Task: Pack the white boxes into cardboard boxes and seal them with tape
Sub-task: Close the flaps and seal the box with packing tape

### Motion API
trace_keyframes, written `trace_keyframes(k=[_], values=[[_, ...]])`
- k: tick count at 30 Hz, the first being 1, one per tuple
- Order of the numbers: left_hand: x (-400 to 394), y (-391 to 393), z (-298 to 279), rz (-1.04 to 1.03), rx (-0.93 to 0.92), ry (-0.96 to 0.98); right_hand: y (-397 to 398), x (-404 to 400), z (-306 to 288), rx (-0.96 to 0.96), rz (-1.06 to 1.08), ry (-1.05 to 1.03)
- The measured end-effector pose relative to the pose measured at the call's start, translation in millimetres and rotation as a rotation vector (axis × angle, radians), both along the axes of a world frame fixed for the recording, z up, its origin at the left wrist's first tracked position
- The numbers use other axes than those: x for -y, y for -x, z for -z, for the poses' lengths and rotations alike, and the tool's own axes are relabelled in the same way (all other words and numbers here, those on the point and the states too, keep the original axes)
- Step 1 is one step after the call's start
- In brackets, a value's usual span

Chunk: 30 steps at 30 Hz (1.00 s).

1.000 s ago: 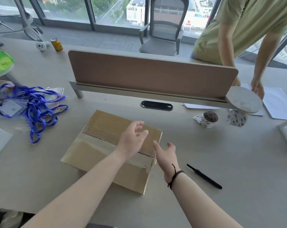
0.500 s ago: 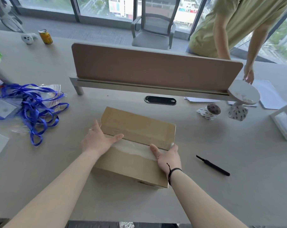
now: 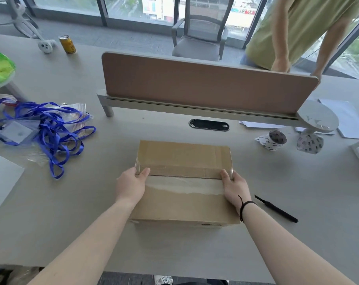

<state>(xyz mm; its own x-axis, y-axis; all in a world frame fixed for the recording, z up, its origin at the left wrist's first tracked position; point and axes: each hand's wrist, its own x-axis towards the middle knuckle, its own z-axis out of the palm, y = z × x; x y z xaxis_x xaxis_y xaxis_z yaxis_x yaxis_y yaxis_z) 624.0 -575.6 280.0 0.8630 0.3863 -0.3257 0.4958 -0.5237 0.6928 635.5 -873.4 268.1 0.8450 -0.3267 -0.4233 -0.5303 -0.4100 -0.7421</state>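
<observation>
Both hands clasp the closed cardboard box (image 3: 184, 179) by its short ends: the left hand (image 3: 131, 186) wraps the left end with its thumb lying on the top flap, and the right hand (image 3: 235, 187) does the same on the right end. The other fingers of each hand go down behind the box sides and cannot be seen. Between the two thumbs runs a strip of clear tape (image 3: 184, 187) along the flap seam; its lower edge looks ragged. What is inside the box is hidden.

Just right of the right wrist a black pen-like tool (image 3: 276, 208) lies on the grey desk (image 3: 195, 254). Beyond the right hand stand two rolls of printed tape (image 3: 275, 139); the print is too small to read. Left of the left hand a tangle of blue lanyards (image 3: 47, 128) sits over clear bags. Beyond the box rises a brown divider panel (image 3: 205, 85), which hides the lower arms of a person in a green shirt (image 3: 302, 27). Far beyond the left hand stands a yellow can (image 3: 67, 44), its label unreadable.
</observation>
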Motion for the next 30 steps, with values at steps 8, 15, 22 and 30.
trace_keyframes(k=[8,15,22,30], values=[[0,3,0,-0.266,0.052,0.485,0,2,1,-0.012,0.047,0.021],[0,5,1,-0.313,0.065,0.512,2,-2,-21,-0.215,-0.055,0.479],[2,17,-3,-0.211,-0.013,0.393,10,8,-15,-0.194,-0.097,0.265],[-1,14,-5,-0.170,-0.037,0.326,14,3,-26,-0.226,-0.078,0.399]])
